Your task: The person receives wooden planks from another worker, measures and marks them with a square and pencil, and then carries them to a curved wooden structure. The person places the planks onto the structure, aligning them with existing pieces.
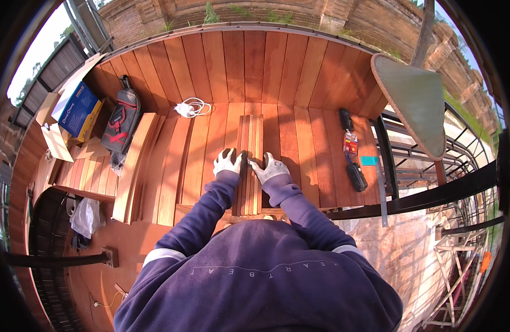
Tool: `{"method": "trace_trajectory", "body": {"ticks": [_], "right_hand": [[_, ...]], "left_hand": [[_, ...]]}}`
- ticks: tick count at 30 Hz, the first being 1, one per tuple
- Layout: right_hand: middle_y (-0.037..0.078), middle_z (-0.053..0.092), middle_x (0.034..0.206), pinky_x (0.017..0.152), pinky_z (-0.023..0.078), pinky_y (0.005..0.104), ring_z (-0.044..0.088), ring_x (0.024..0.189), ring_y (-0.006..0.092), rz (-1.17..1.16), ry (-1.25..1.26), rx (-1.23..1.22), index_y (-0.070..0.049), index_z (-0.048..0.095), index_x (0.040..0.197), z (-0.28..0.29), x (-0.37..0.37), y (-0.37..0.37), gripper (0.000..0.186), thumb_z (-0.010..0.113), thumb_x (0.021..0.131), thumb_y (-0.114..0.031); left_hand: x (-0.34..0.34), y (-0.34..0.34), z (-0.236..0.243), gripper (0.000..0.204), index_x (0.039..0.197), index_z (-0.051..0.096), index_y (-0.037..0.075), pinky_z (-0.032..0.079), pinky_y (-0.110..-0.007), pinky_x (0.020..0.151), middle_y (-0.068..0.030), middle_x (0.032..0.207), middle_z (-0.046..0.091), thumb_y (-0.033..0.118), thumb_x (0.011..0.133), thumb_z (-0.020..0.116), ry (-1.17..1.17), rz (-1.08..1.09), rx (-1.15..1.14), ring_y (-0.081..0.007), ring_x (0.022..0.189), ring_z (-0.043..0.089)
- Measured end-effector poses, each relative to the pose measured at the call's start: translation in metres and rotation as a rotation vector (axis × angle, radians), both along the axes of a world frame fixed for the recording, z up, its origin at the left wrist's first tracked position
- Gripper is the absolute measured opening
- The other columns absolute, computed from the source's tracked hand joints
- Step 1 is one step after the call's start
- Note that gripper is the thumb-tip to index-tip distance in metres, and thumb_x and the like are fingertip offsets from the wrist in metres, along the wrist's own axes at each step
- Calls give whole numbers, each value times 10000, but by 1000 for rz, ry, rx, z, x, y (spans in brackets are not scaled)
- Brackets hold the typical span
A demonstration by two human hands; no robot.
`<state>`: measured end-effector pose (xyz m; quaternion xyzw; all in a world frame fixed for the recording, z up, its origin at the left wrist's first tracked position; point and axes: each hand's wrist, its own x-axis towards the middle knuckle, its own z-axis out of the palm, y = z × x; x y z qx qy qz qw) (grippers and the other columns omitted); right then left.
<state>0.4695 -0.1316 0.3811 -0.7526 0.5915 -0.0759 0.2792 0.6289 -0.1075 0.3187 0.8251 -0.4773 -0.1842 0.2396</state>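
Note:
In the head view, my left hand, in a white glove with dark fingertips, rests with bent fingers against the left side of a bundle of narrow reddish wooden slats. The same kind of glove covers my right hand, which grips the bundle from its right side at about the same height. The slats lie lengthwise, pointing away from me, on a wooden plank bench with an upright plank back. A darker strip of the bench shows just right of the bundle, beyond my right hand.
At left are an open cardboard box, a grey-and-red bag, stacked boards and a white cable. At right are dark tool cases, a red package, a metal strip, a greenish curved panel and black railing.

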Motion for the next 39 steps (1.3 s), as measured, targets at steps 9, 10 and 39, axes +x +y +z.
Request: {"method": "trace_trajectory", "body": {"ticks": [9,10,39], "right_hand": [[209,620,1147,913,467,370,591,1069,349,-83,-441,-86,11,484,1307,-68,-5,-15,518,598,892,-276],[216,631,1120,874,482,321,629,1030,288,-125,-576,-24,20,508,1284,-71,-8,-18,457,599,896,-202],[142,521,1242,1041,324,482,424,1216,338,-9,-184,-536,-73,600,1149,-61,-110,9,481,669,764,-352]], "left_hand": [[3,2,-7,1128,1465,220,50,357,-392,1054,-206,1420,386,647,639,705,153,-163,-35,-367,1274,410],[-5,3,6,1243,1475,181,59,349,-403,1062,-196,1436,365,654,550,760,154,-159,13,-372,1295,380],[79,20,-50,673,1412,351,7,351,-307,1039,-125,1385,452,161,827,648,251,-264,-325,-220,1256,437]]}}
